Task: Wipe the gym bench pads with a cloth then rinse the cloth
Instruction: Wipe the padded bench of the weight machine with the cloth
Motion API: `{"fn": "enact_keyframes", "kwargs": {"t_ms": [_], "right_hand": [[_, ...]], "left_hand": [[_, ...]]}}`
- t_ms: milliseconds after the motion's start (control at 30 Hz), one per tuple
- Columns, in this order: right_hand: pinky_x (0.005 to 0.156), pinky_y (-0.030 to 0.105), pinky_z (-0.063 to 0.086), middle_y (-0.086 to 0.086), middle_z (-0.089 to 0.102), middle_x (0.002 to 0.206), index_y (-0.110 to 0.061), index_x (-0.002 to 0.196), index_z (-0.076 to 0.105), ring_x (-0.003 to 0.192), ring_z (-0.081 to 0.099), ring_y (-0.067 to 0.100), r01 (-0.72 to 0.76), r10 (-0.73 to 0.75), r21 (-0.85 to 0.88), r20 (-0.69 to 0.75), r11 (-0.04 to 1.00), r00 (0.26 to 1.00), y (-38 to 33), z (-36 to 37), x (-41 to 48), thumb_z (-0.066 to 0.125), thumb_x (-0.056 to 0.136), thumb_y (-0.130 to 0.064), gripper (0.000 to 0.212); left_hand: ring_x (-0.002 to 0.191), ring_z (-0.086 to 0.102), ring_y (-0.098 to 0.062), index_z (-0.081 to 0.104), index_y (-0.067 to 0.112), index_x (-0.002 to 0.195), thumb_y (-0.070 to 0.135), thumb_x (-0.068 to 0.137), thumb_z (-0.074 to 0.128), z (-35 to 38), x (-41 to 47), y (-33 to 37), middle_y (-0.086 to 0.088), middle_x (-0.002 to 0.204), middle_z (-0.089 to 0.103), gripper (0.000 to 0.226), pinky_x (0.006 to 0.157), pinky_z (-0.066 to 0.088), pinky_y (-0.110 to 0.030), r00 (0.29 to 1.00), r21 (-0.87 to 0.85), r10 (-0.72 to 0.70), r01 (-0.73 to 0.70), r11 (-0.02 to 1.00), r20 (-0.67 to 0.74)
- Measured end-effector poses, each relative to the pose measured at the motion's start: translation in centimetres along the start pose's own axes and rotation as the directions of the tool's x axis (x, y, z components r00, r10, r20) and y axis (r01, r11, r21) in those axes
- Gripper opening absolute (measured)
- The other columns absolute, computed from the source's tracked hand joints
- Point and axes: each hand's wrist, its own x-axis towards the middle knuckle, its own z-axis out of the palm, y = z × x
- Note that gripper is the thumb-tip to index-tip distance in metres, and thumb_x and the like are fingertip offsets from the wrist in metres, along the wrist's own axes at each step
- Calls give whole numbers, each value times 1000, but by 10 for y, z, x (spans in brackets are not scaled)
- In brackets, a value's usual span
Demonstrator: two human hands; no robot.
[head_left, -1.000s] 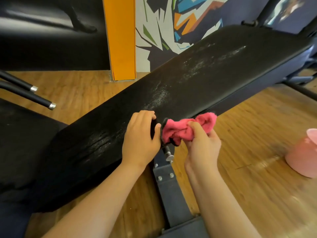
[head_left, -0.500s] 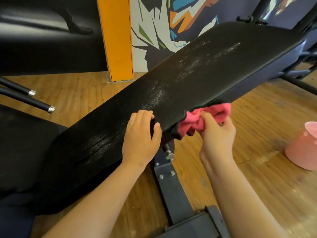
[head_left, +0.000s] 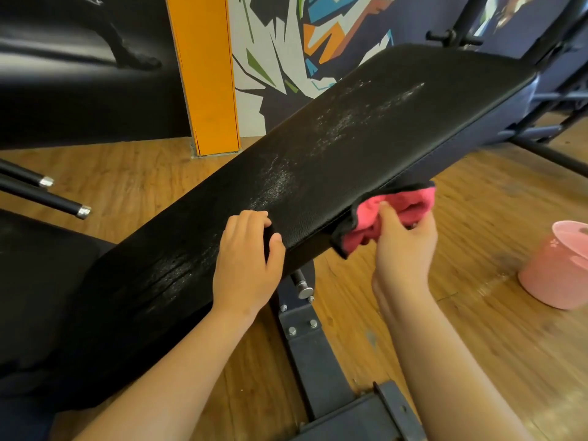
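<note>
A long black bench pad (head_left: 350, 144) slopes up from lower left to upper right, with pale smears along its middle. My left hand (head_left: 245, 268) grips the pad's near side edge, fingers over the top and thumb on the side. My right hand (head_left: 404, 246) holds a bunched pink cloth (head_left: 397, 208) with a dark border against the pad's right side edge, just under the top surface. A second black pad (head_left: 35, 281) lies at the lower left.
A pink bucket (head_left: 560, 272) stands on the wooden floor at the right. The bench's dark blue steel frame (head_left: 311, 354) runs between my arms. Two black bars with chrome tips (head_left: 47, 198) jut in from the left. An orange pillar (head_left: 206, 74) stands behind.
My right hand has slid the pink cloth up and to the right along the pad's side edge. My left hand has kept its grip on the pad.
</note>
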Motion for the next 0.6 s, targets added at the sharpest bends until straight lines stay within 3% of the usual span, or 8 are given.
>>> {"fn": "enact_keyframes", "kwargs": {"t_ms": [67,133,200,300,400,500,600], "right_hand": [[85,41,55,5,69,106,-13,116,59,99,66,21,8,-8,-3,-22,1000,1000,-2,-3,9,55,88,-10,29],[73,35,56,2,68,93,-12,110,59,82,66,12,-12,12,-22,-3,1000,1000,8,0,1,52,87,-5,25],[65,37,54,5,65,84,-15,101,58,74,64,18,-46,51,-76,68,996,996,23,6,-22,52,84,-6,20],[74,51,56,9,67,89,-22,95,59,84,65,31,-65,86,-128,165,990,983,34,7,-42,56,85,-9,16],[73,51,53,16,61,83,-18,89,57,79,61,34,-6,27,-162,127,987,992,24,3,-28,58,85,-12,8],[67,29,47,1,57,80,-20,92,55,72,55,13,83,-80,-95,34,992,996,9,-5,-5,57,89,-7,13],[68,11,40,-14,56,83,-33,89,50,73,52,-4,193,-196,-118,-20,974,980,-3,-6,7,55,92,-8,26]], "left_hand": [[102,50,-10,57,14,106,40,92,32,0,0,0,0,109,59,39,79,42,-20,1000,9,-2,2,1000,2],[103,51,-11,57,13,105,40,92,32,0,0,2,0,108,59,39,79,43,-21,1000,18,0,0,1000,8],[103,50,-12,55,14,105,39,92,31,-2,0,3,0,108,57,37,80,44,-23,1000,27,7,-7,1000,7],[103,49,-13,54,13,105,36,92,32,-3,0,5,0,108,56,34,82,45,-26,1000,26,15,-16,1000,3],[103,50,-12,54,13,106,36,92,32,-2,0,5,-1,109,57,35,81,45,-25,1000,37,17,-17,999,1],[102,50,-12,55,12,106,36,92,33,0,0,4,-1,108,58,35,80,44,-24,1000,42,11,-11,999,-1],[100,51,-13,56,12,104,34,93,34,0,-1,3,-2,106,59,33,78,46,-25,1000,61,13,-12,998,-9]]}}
